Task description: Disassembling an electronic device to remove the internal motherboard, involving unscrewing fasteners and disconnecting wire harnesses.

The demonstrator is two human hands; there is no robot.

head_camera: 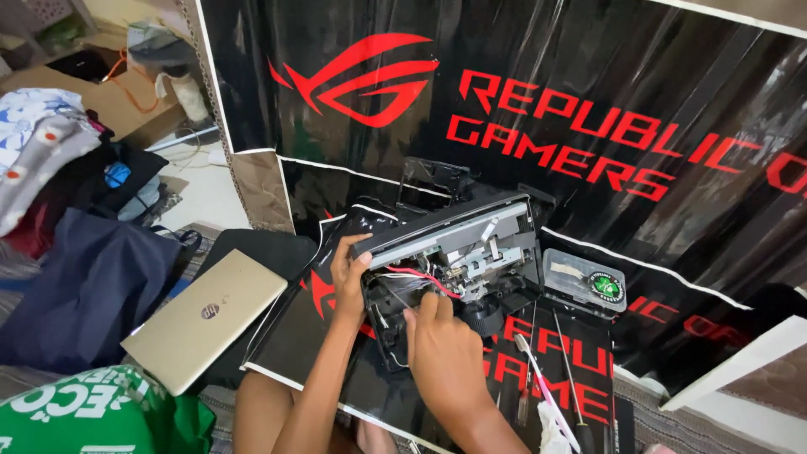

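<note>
A dismantled black and grey machine (471, 252), a printer-like unit with exposed metal parts and red and white wires (420, 276), lies tilted on a black sheet with red printing (588, 101). My left hand (347, 277) grips the machine's left edge, thumb on top. My right hand (441, 349) rests on its front with the index finger pushed in among the wires. Whether the right hand's fingers pinch anything is hidden.
A small clear plastic box (584, 280) sits right of the machine. Screwdrivers (572, 370) and a white and pink toothbrush (542, 387) lie on the sheet near my right arm. A closed gold laptop (206, 318), a green bag (92, 412) and clothes (50, 151) are at left.
</note>
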